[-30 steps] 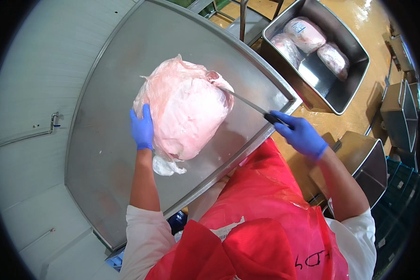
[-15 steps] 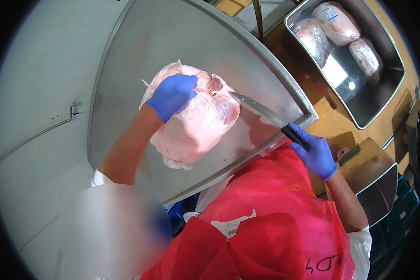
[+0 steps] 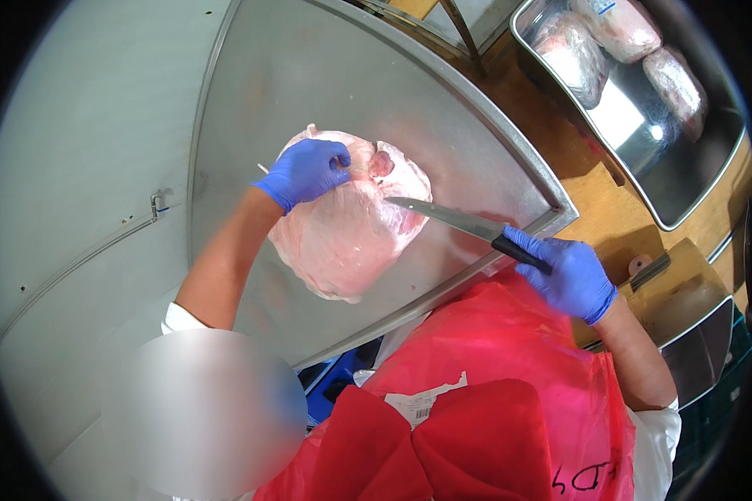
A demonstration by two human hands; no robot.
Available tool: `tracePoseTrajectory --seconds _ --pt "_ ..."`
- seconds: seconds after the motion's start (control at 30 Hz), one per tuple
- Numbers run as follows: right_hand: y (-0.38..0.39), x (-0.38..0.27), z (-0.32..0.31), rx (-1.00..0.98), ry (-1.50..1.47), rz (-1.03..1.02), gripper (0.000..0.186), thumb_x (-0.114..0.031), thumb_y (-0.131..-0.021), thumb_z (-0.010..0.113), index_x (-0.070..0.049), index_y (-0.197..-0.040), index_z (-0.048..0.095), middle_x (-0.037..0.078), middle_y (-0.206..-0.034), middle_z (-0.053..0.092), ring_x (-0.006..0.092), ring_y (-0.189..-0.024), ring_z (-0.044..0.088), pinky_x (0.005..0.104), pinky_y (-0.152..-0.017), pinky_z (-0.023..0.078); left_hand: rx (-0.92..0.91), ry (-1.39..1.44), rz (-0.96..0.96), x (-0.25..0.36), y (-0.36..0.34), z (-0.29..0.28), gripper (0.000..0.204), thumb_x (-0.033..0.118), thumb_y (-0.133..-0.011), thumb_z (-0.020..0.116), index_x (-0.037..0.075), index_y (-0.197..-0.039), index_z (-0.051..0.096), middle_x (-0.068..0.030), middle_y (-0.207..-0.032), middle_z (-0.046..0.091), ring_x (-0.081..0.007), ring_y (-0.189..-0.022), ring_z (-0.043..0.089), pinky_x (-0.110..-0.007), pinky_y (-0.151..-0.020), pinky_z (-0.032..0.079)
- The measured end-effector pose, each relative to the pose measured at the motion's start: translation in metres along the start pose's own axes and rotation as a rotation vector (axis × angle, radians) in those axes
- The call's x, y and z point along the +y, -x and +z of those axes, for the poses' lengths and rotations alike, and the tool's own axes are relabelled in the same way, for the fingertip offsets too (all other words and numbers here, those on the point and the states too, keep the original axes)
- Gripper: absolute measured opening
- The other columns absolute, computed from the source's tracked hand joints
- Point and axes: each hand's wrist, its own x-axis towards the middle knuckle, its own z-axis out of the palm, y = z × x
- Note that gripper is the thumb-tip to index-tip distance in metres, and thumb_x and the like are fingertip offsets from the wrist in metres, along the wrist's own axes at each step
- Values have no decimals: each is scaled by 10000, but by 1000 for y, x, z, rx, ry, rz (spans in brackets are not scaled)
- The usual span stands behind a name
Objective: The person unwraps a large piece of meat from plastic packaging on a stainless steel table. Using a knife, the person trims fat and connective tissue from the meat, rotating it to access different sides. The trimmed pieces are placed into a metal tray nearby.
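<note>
Metal worktop across the middle, with a raised-looking rim, probably for keeping juices and scraps in. Red apron along the near side, likely worn against splashes. Metal tub at upper right, off the worktop, probably parked close for easy reach. Big pale lump of meat resting on the worktop, well in from the rims, presumably for solid support underneath and access from both sides. Round reddish end on the far side of it. Wrapped packs, three, inside the tub, well apart from the meat; film likely for keeping clean.

Left hand, blue-gloved, on the upper left part of the meat, fingers curled in; apparently for steadying. Cannot tell whether pinching a fold or just pressing. Right hand, blue-gloved, wrapped around the black handle of the knife, well apart from the left hand, probably for safety. Blade slanting up-left over the near rim, tip just below the reddish end; cannot tell if touching or slightly above.
</note>
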Motion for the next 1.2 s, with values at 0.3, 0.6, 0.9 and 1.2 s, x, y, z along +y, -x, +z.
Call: tracePoseTrajectory --seconds 0.3,0.6,0.9,1.2 --pt "-6 -1 -9 -41 60 29 579 -299 -949 740 -275 -1510 596 191 -888 690 415 -795 690 492 -730 564 -220 -371 54 23 -21 4 155 203 -862 713 56 -911 715 -173 -941 737 -402 -908 699 -513 -950 535" --pt "-10 -11 -12 -92 84 52 577 -312 -969 713 -285 -1528 572 196 -875 693 416 -794 695 505 -732 563 -145 -389 213 18 -18 0 150 120 -879 639 18 -899 746 -217 -922 749 -401 -872 732 -490 -807 576" --pt "-18 -19 -21 -143 104 69 595 -274 -961 698 -283 -1539 558 208 -894 708 434 -788 693 512 -730 565 -5 -263 167 4 -9 17 116 113 -903 617 58 -967 697 -176 -911 734 -380 -887 708 -488 -838 556" --pt "-21 -25 -23 -165 109 82 583 -265 -957 703 -251 -1526 573 211 -906 716 436 -805 697 506 -747 567 201 -276 201 6 -11 28 97 113 -905 649 82 -996 652 -150 -842 699 -364 -868 696 -513 -985 520"
